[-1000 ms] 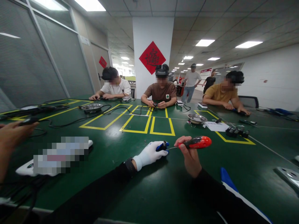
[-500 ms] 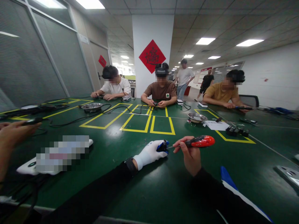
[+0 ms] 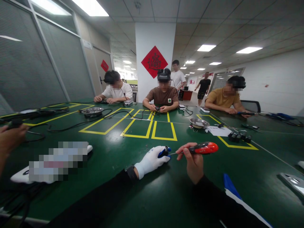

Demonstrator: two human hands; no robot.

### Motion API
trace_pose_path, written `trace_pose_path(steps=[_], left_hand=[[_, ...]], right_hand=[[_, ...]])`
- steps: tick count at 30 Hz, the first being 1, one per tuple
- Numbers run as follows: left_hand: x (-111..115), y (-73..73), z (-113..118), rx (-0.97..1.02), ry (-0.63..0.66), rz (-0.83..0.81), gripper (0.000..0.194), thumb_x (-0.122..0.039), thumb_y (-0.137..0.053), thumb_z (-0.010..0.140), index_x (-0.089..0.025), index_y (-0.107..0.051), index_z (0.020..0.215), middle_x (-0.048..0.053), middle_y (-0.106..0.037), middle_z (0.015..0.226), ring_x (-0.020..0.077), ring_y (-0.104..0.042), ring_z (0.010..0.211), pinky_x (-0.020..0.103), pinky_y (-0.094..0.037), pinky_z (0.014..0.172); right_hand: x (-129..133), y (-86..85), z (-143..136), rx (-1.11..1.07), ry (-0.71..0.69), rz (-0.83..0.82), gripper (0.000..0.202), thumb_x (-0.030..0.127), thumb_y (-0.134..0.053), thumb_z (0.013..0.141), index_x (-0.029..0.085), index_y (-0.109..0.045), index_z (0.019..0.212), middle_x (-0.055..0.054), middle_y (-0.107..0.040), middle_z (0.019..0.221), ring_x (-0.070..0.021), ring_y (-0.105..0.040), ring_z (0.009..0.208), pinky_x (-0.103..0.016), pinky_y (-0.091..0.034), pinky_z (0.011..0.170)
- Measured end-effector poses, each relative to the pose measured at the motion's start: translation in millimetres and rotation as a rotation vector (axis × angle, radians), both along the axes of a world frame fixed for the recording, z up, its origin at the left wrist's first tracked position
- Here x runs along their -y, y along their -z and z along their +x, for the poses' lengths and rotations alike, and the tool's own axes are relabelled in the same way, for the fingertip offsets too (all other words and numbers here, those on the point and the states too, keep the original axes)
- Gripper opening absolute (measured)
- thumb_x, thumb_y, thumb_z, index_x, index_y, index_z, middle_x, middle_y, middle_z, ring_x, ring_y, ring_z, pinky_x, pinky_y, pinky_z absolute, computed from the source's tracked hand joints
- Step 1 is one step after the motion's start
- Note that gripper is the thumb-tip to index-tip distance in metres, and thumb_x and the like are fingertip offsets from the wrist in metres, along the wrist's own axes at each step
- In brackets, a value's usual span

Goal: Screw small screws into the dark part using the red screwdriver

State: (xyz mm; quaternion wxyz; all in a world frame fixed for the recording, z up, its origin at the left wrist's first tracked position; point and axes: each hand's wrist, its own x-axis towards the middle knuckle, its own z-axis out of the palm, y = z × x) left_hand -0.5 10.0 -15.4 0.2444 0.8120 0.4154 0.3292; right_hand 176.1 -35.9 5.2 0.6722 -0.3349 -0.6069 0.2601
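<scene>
My left hand (image 3: 152,160), in a white glove with blue fingertips, is closed around a small black part with a shiny metal tip (image 3: 166,150). Its exact kind I cannot make out. My bare right hand (image 3: 193,160) grips a screwdriver (image 3: 206,148) with a red and black handle. The screwdriver's thin shaft points left at the black part; fingers and glove hide whether its tip touches. Both hands are just above the green table (image 3: 152,196). A blue and white glove (image 3: 235,193) lies near my right forearm.
A white device (image 3: 20,174) lies at left, near another person's hand (image 3: 13,136). Metal bowls (image 3: 92,111) (image 3: 199,123), paper (image 3: 218,131) and several black parts (image 3: 239,137) are farther back. A phone (image 3: 293,183) lies at right. Several people sit opposite.
My view has tilted up slightly, so the table sits a little lower. Both hands keep their holds. The other person's hand at left has shifted left; people walking behind have moved left.
</scene>
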Motion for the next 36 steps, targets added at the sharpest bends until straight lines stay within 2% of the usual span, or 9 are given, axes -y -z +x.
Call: trace_pose_path(steps=[5, 10, 14, 17, 21, 25, 28, 32, 36], left_hand=[[0, -4.7, -3, -0.05, 0.002, -0.004, 0.031, -0.045, -0.055, 0.079, -0.022, -0.064, 0.098, 0.004, -0.057, 0.097, 0.0191, -0.054, 0.089, 0.029, -0.045, 0.08], [-2, -8.1, -8, -0.064, 0.069, -0.028, 0.03, -0.041, -0.055, 0.079, -0.022, -0.063, 0.1, 0.003, -0.055, 0.096, 0.0186, -0.055, 0.087, 0.029, -0.046, 0.078], [-4, -4.5, -11, -0.016, 0.068, -0.041, 0.05, -0.039, -0.056, 0.079, -0.027, -0.049, 0.127, 0.004, -0.057, 0.104, 0.019, -0.058, 0.09, 0.03, -0.047, 0.081], [-6, -0.1, -10, -0.033, 0.026, 0.033, 0.065, -0.043, -0.065, 0.071, -0.026, -0.046, 0.131, 0.006, -0.058, 0.11, 0.0234, -0.056, 0.102, 0.035, -0.045, 0.091], [-9, 3.3, -10, -0.02, 0.036, 0.042, 0.071, -0.039, -0.07, 0.067, -0.025, -0.046, 0.132, 0.007, -0.056, 0.125, 0.0256, -0.051, 0.115, 0.037, -0.038, 0.102], [-12, 3.2, -11, 0.018, 0.101, 0.022, 0.071, -0.03, -0.067, 0.069, -0.024, -0.042, 0.135, 0.005, -0.049, 0.135, 0.0233, -0.046, 0.124, 0.036, -0.034, 0.108], [-13, 3.3, -12, 0.021, 0.08, 0.039, 0.081, -0.033, -0.073, 0.063, -0.023, -0.041, 0.136, 0.007, -0.049, 0.136, 0.0256, -0.046, 0.124, 0.038, -0.033, 0.108], [-10, 0.5, -13, 0.027, 0.1, 0.018, 0.079, -0.033, -0.072, 0.065, -0.024, -0.041, 0.136, 0.006, -0.047, 0.137, 0.0251, -0.045, 0.125, 0.038, -0.033, 0.109], [-9, -9.6, -19, 0.051, 0.144, 0.032, 0.071, -0.036, -0.068, 0.07, -0.024, -0.043, 0.135, 0.006, -0.048, 0.137, 0.0249, -0.046, 0.124, 0.039, -0.035, 0.107]], right_hand=[[-2, -0.9, 2, -0.19, 0.12, 0.104, 0.013, 0.029, -0.047, 0.09, 0.02, -0.051, 0.082, 0.004, -0.059, 0.068, -0.0098, -0.053, 0.049, -0.026, -0.041, 0.051], [-19, 3.1, 11, -0.259, 0.174, -0.088, 0.014, 0.031, -0.055, 0.086, 0.018, -0.054, 0.08, 0.003, -0.059, 0.07, -0.009, -0.052, 0.052, -0.024, -0.042, 0.053], [-36, 14.0, 17, -0.39, 0.112, -0.255, 0.017, 0.033, -0.061, 0.08, 0.017, -0.057, 0.083, 0.001, -0.063, 0.076, -0.0095, -0.055, 0.057, -0.024, -0.045, 0.058], [-41, 18.1, 19, -0.457, 0.056, -0.336, 0.021, 0.036, -0.062, 0.078, 0.016, -0.06, 0.084, -0.001, -0.064, 0.076, -0.0104, -0.057, 0.06, -0.024, -0.047, 0.06], [-39, 17.3, 18, -0.383, 0.032, -0.437, 0.028, 0.041, -0.06, 0.079, 0.016, -0.063, 0.09, 0.0, -0.062, 0.072, -0.012, -0.058, 0.063, -0.024, -0.048, 0.06], [-37, 16.6, 18, -0.266, 0.124, -0.477, 0.031, 0.043, -0.061, 0.078, 0.014, -0.065, 0.09, 0.002, -0.057, 0.063, -0.0085, -0.05, 0.051, -0.019, -0.038, 0.044], [-38, 17.2, 19, -0.275, 0.18, -0.48, 0.03, 0.04, -0.066, 0.074, 0.014, -0.064, 0.088, 0.005, -0.052, 0.054, -0.0069, -0.044, 0.046, -0.017, -0.034, 0.04], [-42, 19.2, 20, -0.369, 0.162, -0.479, 0.039, 0.031, -0.077, 0.063, 0.016, -0.06, 0.095, 0.003, -0.063, 0.063, -0.0083, -0.054, 0.051, -0.019, -0.044, 0.047], [-44, 20.5, 19, -0.464, 0.036, -0.511, 0.044, 0.024, -0.081, 0.058, 0.018, -0.058, 0.096, 0.0, -0.07, 0.075, -0.0127, -0.064, 0.06, -0.023, -0.053, 0.055]])
